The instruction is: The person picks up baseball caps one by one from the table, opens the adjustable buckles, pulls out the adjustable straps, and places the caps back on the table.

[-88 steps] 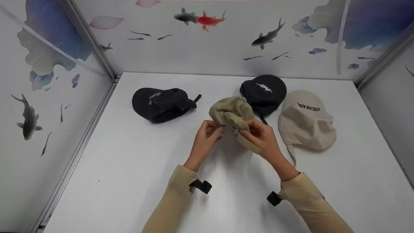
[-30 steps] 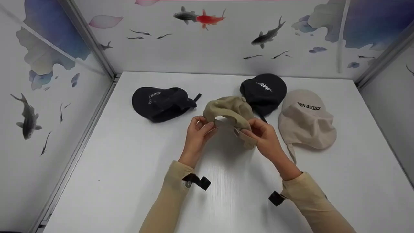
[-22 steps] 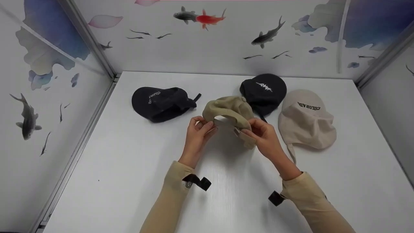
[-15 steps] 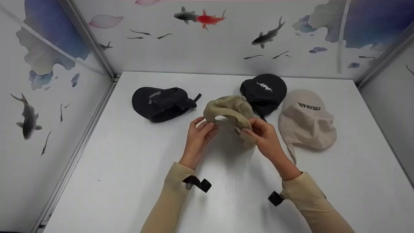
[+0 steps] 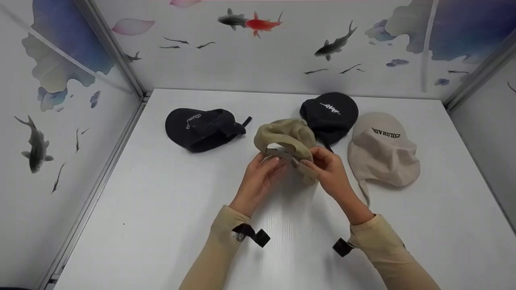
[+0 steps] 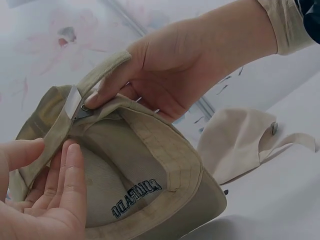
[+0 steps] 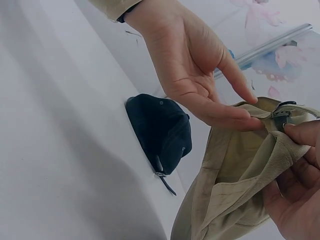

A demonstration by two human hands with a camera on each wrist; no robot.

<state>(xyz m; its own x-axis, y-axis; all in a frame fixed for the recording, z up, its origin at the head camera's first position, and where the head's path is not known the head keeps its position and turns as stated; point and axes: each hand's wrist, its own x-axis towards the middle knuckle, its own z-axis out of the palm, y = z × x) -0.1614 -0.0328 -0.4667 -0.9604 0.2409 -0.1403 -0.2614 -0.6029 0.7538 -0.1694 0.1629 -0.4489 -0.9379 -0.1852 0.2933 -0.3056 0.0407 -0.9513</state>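
A khaki baseball cap is held up over the table, its back opening turned towards me. In the left wrist view dark stitched lettering shows inside the cap. My right hand pinches the back edge by the metal buckle, with the loose strap end sticking out past the thumb. My left hand has the closing strap between its thumb and fairly straight fingers. Its fingertips are close to the buckle in the right wrist view and blurred in the head view.
One black cap lies at the back left of the white table. Another black cap is just behind the khaki one. To the right lies a cream cap with dark lettering. Printed panels enclose the back and sides.
The khaki cap's back was bunched earlier, then spread into an arch. My left hand has since shifted right along the strap towards the buckle. The right hand keeps its grip.
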